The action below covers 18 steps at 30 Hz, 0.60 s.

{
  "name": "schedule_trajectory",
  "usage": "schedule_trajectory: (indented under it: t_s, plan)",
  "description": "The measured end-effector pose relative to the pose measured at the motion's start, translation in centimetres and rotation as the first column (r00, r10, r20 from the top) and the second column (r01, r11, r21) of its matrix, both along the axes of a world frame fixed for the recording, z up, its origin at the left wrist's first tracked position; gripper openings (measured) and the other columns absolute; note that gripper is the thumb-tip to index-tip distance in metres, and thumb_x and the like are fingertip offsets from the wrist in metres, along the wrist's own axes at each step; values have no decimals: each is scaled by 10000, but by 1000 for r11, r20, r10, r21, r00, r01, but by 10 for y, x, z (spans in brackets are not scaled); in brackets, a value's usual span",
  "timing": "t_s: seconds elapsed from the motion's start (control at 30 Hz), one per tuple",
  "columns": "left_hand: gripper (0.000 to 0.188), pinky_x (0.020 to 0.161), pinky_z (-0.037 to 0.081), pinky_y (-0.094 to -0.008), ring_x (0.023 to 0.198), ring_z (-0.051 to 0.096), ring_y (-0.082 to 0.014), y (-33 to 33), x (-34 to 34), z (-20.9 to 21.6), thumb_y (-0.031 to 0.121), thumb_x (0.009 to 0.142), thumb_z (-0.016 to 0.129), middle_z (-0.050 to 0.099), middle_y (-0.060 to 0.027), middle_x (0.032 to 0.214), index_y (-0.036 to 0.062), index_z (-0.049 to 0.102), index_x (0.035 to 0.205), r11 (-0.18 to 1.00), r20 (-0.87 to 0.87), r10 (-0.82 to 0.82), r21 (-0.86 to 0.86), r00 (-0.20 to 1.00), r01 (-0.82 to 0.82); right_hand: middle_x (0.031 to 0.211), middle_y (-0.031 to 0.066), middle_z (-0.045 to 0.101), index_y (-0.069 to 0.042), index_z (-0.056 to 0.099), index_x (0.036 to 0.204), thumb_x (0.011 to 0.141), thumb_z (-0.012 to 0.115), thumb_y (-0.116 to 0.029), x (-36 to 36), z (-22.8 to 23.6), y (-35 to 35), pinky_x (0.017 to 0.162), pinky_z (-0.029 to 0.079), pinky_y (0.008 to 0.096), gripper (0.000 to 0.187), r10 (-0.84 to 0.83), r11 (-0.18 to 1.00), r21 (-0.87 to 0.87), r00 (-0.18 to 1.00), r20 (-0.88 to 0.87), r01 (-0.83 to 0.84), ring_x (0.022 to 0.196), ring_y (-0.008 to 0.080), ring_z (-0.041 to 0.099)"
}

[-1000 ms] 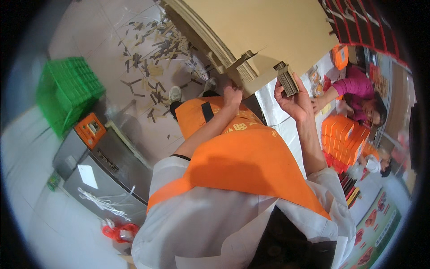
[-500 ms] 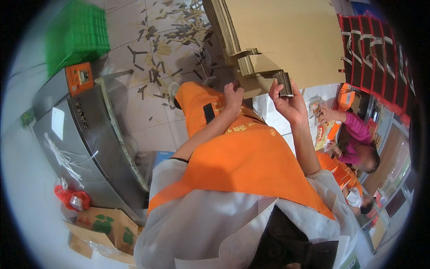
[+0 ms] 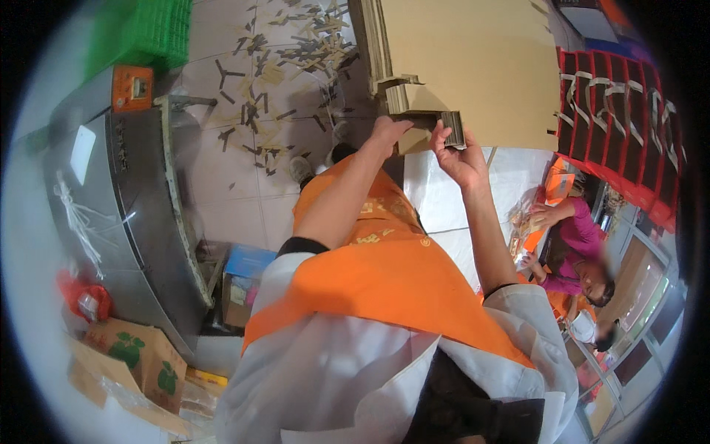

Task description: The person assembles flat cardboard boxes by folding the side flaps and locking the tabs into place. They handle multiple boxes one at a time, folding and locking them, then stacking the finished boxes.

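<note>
In front of me lies a thick stack of brown cardboard sheets (image 3: 473, 66) with notched edges. My right hand (image 3: 464, 164) is closed around a layered cardboard tab (image 3: 452, 130) at the stack's near edge, fingers on its left side. Just left of that tab, my left hand (image 3: 387, 138) has its fingers curled together beside a lower cardboard flap (image 3: 414, 140). Whatever its fingertips may hold is hidden. Another block of layered tabs (image 3: 410, 98) projects beyond both hands.
Loose cardboard strips (image 3: 259, 70) litter the tiled floor at the far left. On the left stands a grey metal cabinet (image 3: 151, 192), with a green crate (image 3: 144, 33) beyond it. At the right, a co-worker in a purple sleeve (image 3: 588, 226) handles packages near red-edged dark bundles (image 3: 621, 103).
The view has shifted a little. My left hand has moved closer to the notch in the stack's edge, while my right hand stays on the cardboard tab.
</note>
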<state>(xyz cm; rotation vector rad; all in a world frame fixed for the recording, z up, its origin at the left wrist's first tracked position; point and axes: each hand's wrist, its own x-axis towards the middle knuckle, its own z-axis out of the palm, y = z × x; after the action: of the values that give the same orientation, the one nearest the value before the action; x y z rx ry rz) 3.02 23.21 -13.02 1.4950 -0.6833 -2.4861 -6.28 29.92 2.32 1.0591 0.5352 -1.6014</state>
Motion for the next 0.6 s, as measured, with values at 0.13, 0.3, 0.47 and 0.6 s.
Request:
schedule_trajectory:
  t_s: [0.13,0.3,0.47,0.6]
  plan:
    - [281,581,481,-359,704,618,-247,-4,-3,-7,151,693,646,620,-154,841,-34,591,897,786,253,-252,-510,934,350,992,186,497,33,477,1065,835,520,-193,-4,-1,1,696,497,327,325,-14,1000,4,1000,3,14,882,278,496]
    - [197,624,448,-341,686,586,-239,23,14,9,148,715,604,597,-80,734,86,605,901,-143,434,-66,-895,898,422,998,198,493,42,471,1076,836,513,-188,-10,-2,2,699,489,328,335,28,999,22,999,19,-28,875,276,487]
    - [242,712,410,-305,770,569,-211,26,61,13,173,748,587,603,-56,836,67,572,965,-163,337,91,-923,937,348,1000,196,491,44,457,1075,832,519,-177,-11,0,3,709,485,332,334,25,999,24,999,32,-26,881,277,486]
    - [356,843,378,-345,922,554,-198,30,111,-3,267,855,501,598,-94,991,22,505,1113,754,467,361,-656,807,43,1049,156,476,0,466,1084,848,512,-169,-10,8,2,687,485,324,294,-11,999,40,995,104,7,941,281,484]
